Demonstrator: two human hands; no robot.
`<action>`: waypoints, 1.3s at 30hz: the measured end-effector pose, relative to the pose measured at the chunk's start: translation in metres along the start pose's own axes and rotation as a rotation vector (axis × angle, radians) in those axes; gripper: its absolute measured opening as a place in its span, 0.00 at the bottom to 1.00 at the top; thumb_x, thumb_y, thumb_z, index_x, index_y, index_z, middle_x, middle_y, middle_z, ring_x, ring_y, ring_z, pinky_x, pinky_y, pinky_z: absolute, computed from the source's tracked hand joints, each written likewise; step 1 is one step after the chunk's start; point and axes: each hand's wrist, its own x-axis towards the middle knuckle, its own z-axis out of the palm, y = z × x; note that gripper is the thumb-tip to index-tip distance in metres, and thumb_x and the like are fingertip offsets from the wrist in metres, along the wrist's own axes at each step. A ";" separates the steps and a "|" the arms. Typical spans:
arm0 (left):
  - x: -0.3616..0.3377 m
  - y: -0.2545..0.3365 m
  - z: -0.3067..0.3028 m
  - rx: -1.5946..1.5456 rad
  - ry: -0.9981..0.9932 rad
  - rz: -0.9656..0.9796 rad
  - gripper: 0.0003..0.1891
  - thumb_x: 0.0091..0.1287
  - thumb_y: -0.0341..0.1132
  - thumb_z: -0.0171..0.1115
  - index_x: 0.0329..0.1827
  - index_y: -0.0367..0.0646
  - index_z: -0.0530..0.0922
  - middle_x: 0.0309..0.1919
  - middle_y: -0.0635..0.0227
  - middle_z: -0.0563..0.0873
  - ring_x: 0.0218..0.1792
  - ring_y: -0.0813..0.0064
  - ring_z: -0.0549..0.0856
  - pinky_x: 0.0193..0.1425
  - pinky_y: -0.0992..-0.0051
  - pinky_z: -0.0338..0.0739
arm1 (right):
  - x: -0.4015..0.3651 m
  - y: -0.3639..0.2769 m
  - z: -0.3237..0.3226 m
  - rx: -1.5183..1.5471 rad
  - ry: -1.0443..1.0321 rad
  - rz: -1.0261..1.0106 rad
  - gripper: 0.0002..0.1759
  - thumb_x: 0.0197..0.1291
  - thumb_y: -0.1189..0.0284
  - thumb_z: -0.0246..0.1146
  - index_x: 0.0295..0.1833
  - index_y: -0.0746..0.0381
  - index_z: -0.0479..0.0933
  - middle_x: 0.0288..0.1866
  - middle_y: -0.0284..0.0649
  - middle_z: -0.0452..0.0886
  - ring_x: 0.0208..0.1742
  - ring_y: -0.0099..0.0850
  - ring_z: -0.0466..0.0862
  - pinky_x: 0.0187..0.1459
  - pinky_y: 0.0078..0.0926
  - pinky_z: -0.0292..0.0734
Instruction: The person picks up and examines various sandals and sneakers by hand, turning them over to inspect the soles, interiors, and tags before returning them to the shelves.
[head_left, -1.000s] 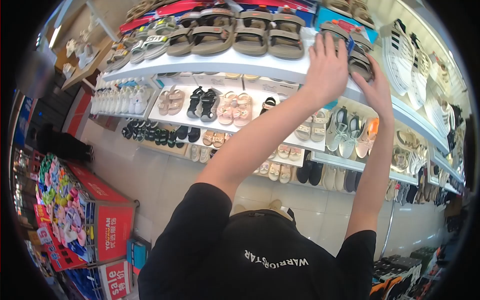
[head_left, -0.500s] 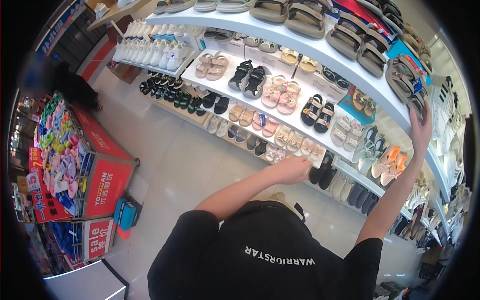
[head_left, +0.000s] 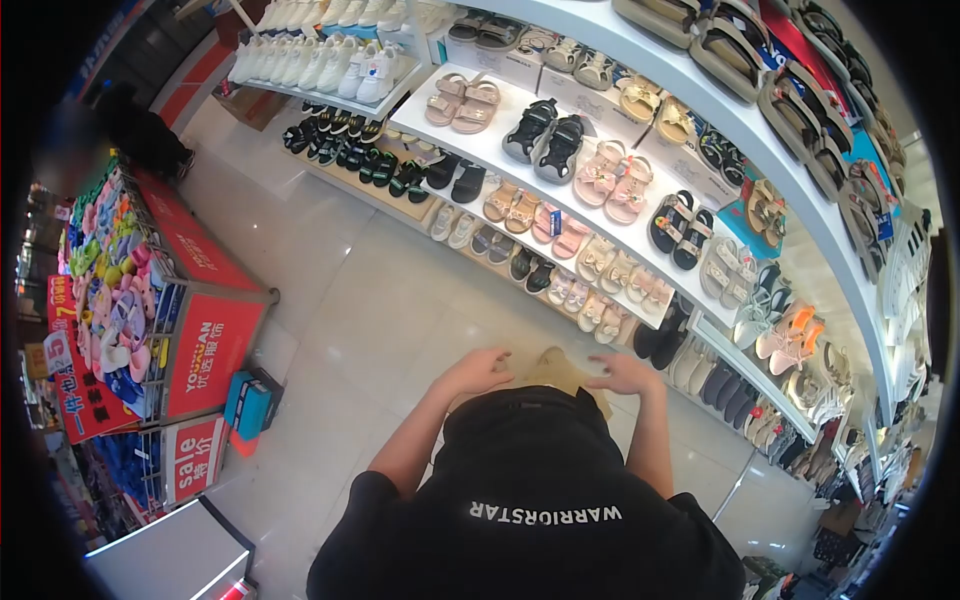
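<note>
My left hand point(head_left: 478, 370) hovers in front of my waist with its fingers apart and nothing in it. Level with it, my right hand point(head_left: 627, 374) is also empty, thumb and fingers spread toward the left. A gap separates the two hands, and light beige trousers point(head_left: 550, 366) show between them. Nearest to my right hand are dark shoes point(head_left: 662, 338) at the end of the low shelf, apart from the fingers. Beyond stands a white display shelf point(head_left: 480, 140) with pink floral sandals point(head_left: 612, 182), black strappy sandals point(head_left: 545, 140) and black sandals with charms point(head_left: 682, 229).
A curved upper shelf point(head_left: 700, 110) holding grey-brown sandals arches across the right. White sneakers point(head_left: 325, 62) line a rack at back left. At left stand a red-sided bin point(head_left: 205, 350) of colourful slippers and a teal shoebox point(head_left: 250, 402). A person point(head_left: 140, 130) in dark clothes is farther back.
My right hand has come down from the curved upper shelf to my waist. My left hand has drawn back from the lower shelf edge. The view has shifted, with the shelves now farther right.
</note>
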 end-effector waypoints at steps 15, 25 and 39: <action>0.031 0.028 -0.148 -0.004 0.156 0.054 0.31 0.65 0.43 0.70 0.66 0.34 0.75 0.56 0.44 0.85 0.56 0.50 0.87 0.61 0.61 0.80 | 0.238 -0.153 -0.125 0.115 0.236 -0.207 0.25 0.61 0.62 0.70 0.57 0.70 0.80 0.47 0.52 0.88 0.48 0.42 0.90 0.50 0.36 0.83; 0.003 -0.005 -0.255 -0.337 0.346 -0.002 0.27 0.72 0.37 0.65 0.71 0.35 0.72 0.63 0.50 0.82 0.60 0.58 0.85 0.63 0.64 0.80 | 0.459 -0.282 -0.158 -0.259 0.488 -0.097 0.37 0.62 0.56 0.70 0.71 0.62 0.69 0.70 0.65 0.70 0.72 0.59 0.71 0.70 0.53 0.66; -0.021 -0.113 -0.434 -0.441 -0.046 0.076 0.25 0.75 0.32 0.61 0.73 0.35 0.69 0.65 0.55 0.81 0.63 0.64 0.82 0.65 0.67 0.77 | 0.518 -0.290 -0.114 -0.383 0.801 0.091 0.30 0.60 0.48 0.69 0.57 0.59 0.80 0.52 0.59 0.80 0.54 0.54 0.83 0.59 0.52 0.73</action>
